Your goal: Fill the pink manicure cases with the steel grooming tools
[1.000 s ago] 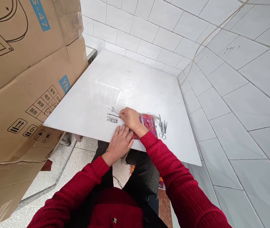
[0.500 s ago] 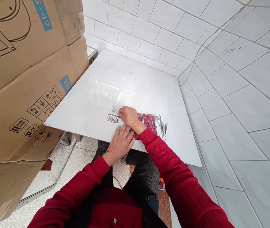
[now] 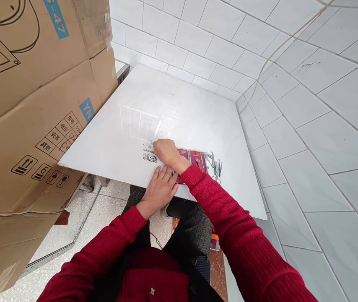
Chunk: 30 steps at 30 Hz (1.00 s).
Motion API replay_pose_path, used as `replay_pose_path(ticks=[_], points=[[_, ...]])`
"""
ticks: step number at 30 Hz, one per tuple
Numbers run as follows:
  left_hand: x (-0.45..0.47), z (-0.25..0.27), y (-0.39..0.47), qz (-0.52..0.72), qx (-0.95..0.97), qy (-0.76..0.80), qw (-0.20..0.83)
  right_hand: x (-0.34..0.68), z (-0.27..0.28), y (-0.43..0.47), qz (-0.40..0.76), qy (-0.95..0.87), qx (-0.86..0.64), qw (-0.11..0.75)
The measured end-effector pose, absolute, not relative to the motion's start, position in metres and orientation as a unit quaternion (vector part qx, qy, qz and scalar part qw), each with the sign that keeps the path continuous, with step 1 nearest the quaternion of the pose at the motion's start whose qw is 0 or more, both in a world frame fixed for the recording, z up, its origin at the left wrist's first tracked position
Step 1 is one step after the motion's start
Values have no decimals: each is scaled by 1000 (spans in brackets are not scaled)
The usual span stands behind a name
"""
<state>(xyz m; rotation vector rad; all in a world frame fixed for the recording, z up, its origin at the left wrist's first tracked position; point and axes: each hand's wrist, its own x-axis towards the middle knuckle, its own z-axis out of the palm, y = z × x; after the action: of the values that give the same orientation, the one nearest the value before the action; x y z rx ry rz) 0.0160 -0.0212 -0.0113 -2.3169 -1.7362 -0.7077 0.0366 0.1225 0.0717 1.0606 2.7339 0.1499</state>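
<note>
My left hand lies flat with its fingers apart, at the table's front edge and against the lower left of an open red manicure case. My right hand reaches across above it, fingers curled down beside a row of small metal tools left of the case. Whatever those fingers grip is hidden behind the hand. Right of the case lie several metal tools, among them small scissors and a dark, slim pointed tool. My right wrist and sleeve cover part of the case.
The white tabletop meets tiled walls at the back and right. A large cardboard box stands close along the left. A thin cable runs down the wall corner. My legs are under the front edge.
My right hand has shifted slightly left over the small metal tools, and its fingers are more hidden. My left hand stays in place.
</note>
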Motion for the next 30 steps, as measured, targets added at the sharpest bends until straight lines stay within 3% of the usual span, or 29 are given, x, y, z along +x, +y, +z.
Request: replay_pose_path(ticks=[5,21,30], points=[[16,-12,-21,-237,-774,-582,78,31,70,125,66,936,321,126],[16,-9,-22,-226,-775,-585,74,46,69,127,32,915,396,71],[16,-11,-22,-226,-774,-585,83,40,78,126,32,920,378,103]])
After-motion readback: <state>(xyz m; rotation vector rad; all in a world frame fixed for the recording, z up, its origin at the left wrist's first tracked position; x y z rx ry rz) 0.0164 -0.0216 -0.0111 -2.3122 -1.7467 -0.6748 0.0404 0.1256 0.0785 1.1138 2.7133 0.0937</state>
